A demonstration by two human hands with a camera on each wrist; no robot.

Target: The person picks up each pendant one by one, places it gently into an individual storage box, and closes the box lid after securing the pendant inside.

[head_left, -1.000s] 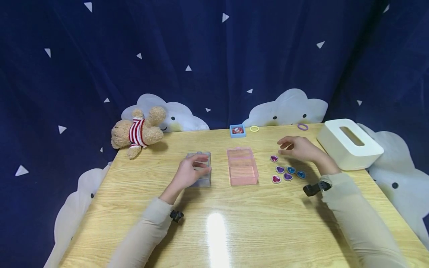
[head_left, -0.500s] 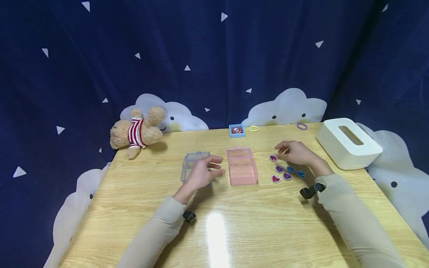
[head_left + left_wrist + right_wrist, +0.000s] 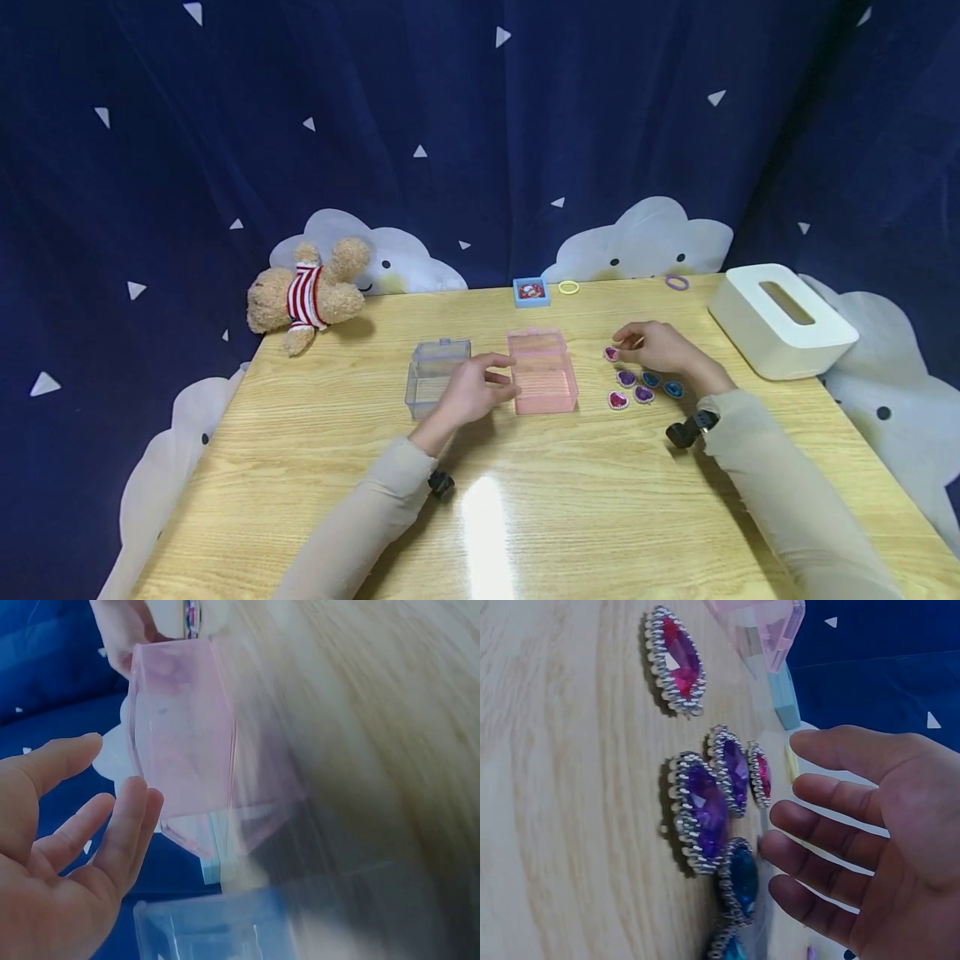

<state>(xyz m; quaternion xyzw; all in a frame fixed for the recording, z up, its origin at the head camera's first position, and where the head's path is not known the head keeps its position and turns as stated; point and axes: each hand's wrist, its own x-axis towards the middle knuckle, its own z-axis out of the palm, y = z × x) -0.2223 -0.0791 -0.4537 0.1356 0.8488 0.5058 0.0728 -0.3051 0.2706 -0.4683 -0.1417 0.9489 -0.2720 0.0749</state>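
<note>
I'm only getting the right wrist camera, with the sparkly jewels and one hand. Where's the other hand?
Observer: The left hand is at the left side of the pink box; I can't tell if it touches.
Operator: I just see a bit of that box. Is it open?
Observer: Yes, its lid is tipped back.
Operator: Cool! Any cuddly toys there?
Observer: Yes, a teddy bear in a red-and-white striped top lies at the back left of the table.
</note>
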